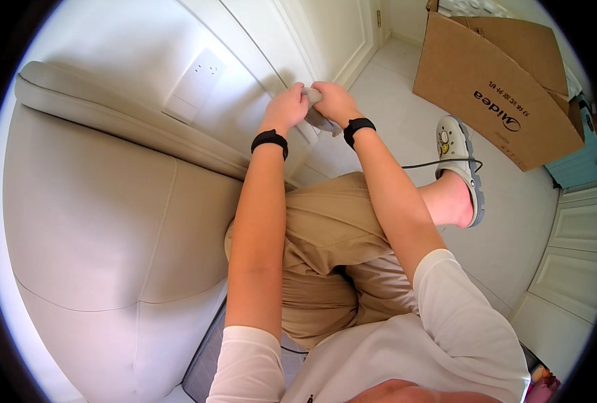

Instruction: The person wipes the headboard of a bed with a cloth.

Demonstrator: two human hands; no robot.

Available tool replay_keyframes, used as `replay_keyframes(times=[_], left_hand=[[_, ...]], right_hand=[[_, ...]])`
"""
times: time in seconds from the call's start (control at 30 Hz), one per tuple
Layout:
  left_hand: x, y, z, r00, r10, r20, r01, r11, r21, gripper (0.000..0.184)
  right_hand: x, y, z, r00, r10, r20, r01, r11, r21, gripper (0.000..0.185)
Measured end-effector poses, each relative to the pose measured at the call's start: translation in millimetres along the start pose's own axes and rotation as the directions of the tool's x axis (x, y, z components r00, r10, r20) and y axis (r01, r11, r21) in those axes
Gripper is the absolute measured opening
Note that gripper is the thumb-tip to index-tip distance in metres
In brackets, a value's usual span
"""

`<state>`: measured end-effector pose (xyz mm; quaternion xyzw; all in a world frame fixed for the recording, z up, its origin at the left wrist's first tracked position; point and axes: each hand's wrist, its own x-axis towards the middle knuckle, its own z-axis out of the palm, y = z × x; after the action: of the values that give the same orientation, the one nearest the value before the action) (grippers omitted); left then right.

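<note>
A grey piece of fabric (322, 123), perhaps a cloth or sock, hangs between my two hands in front of the white door frame. My left hand (287, 109) has its fingers closed on the upper left part of it. Close beside it, my right hand (335, 104) grips the fabric from the right. The fabric droops below both hands, and its full shape is partly hidden by my fingers. Each wrist wears a black band. Both arms reach forward over my bent knee in tan trousers (332, 215).
A beige padded headboard or seat (97, 201) stands at left, below a white wall socket (194, 84). At right, a cardboard box (493, 91) rests on the pale tile floor. My foot wears a light clog (454, 144); a black cable (422, 164) crosses near it. White cabinets (567, 258) line the right.
</note>
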<state>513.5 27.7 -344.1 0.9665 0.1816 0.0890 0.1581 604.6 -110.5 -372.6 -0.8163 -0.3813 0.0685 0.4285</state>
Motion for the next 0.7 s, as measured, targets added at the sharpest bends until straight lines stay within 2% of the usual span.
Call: replay_keyframes(times=[0.07,0.17,0.27,0.37,0.47,0.57,0.7], left_hand=[[0,-3,5,0.993,0.065,-0.100,-0.068,0.997,-0.022,0.034],[-3,7,-7,0.998,0.059,0.012,-0.059,0.998,0.032,0.031],[-4,6,-11,0.997,0.031,0.077,-0.039,0.993,0.107,0.026],[-7,13,-17,0.993,-0.023,0.117,0.001,0.982,0.189,0.030],[0,-2,-3,0.978,0.114,-0.177,-0.084,0.982,0.170,0.019],[0,8,-13,0.958,0.145,-0.246,-0.079,0.963,0.259,0.017],[1,3,-10,0.914,0.185,-0.362,-0.062,0.943,0.327,0.016]], right_hand=[[1,-2,1,1.000,-0.003,-0.011,0.003,1.000,0.005,0.042],[-1,1,5,0.998,-0.026,-0.050,0.025,0.999,-0.025,0.037],[4,6,10,0.988,0.152,0.010,-0.150,0.982,-0.114,0.030],[8,21,19,0.971,0.240,0.007,-0.238,0.965,-0.114,0.026],[13,22,18,0.917,0.398,0.011,-0.395,0.913,-0.103,0.026],[7,17,11,0.871,0.491,0.005,-0.488,0.866,-0.113,0.028],[-3,44,30,0.870,0.492,0.018,-0.481,0.858,-0.178,0.031]])
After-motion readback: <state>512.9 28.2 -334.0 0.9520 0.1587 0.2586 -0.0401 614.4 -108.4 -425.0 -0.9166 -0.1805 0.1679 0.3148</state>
